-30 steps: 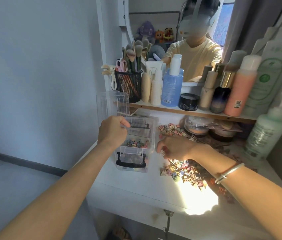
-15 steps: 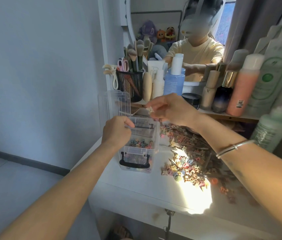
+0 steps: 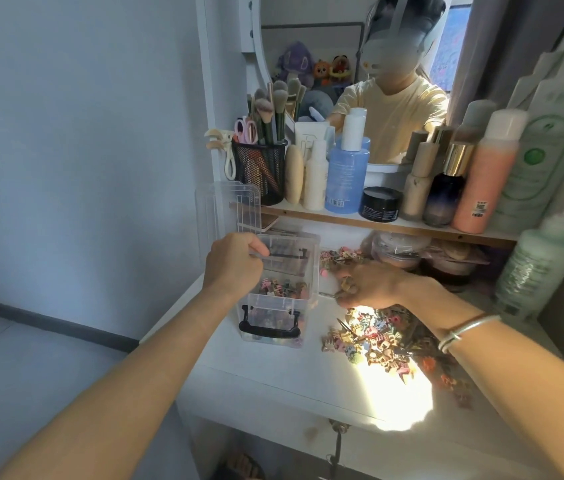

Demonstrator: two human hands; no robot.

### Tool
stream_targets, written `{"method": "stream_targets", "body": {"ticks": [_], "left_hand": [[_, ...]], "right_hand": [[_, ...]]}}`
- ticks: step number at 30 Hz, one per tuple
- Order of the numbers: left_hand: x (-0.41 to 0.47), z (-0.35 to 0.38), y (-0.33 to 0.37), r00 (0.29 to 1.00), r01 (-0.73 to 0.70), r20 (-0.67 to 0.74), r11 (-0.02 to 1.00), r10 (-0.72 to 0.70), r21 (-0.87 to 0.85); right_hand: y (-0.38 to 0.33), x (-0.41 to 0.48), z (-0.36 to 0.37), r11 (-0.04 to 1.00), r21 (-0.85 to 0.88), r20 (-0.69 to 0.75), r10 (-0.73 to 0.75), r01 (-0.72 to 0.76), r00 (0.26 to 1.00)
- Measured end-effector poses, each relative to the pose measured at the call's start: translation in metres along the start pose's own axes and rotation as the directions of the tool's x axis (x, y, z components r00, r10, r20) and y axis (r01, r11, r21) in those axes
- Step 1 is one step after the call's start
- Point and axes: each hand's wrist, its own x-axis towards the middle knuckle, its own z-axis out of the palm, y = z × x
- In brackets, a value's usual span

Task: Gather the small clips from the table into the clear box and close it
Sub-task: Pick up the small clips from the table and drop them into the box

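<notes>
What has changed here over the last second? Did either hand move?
The right hand rose from the clips on the table to above the box, then dropped back beside it, its fingers curling round more clips. The left hand kept gripping the box's rim. The box and its open lid stayed put.

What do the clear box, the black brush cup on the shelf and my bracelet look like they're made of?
Box: clear glossy plastic, probably; clips show through its walls.
Cup: black mesh, likely metal wire; the open lattice is visible.
Bracelet: silvery and shiny, apparently metal.
</notes>
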Motion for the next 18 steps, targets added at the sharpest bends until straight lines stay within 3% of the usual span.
{"method": "stream_targets", "body": {"ticks": [11,18], "left_hand": [[0.001,0.0,0.0,1.0,0.0,-0.002,1.0,0.0,0.004],[0.001,0.0,0.0,1.0,0.001,-0.005,1.0,-0.001,0.004]], "right_hand": [[-0.013,0.009,0.006,0.991,0.035,-0.073,-0.127,0.13,0.989],[-0.015,-0.018,-0.051,0.954,0.259,-0.397,-0.038,0.151,0.917]]}}
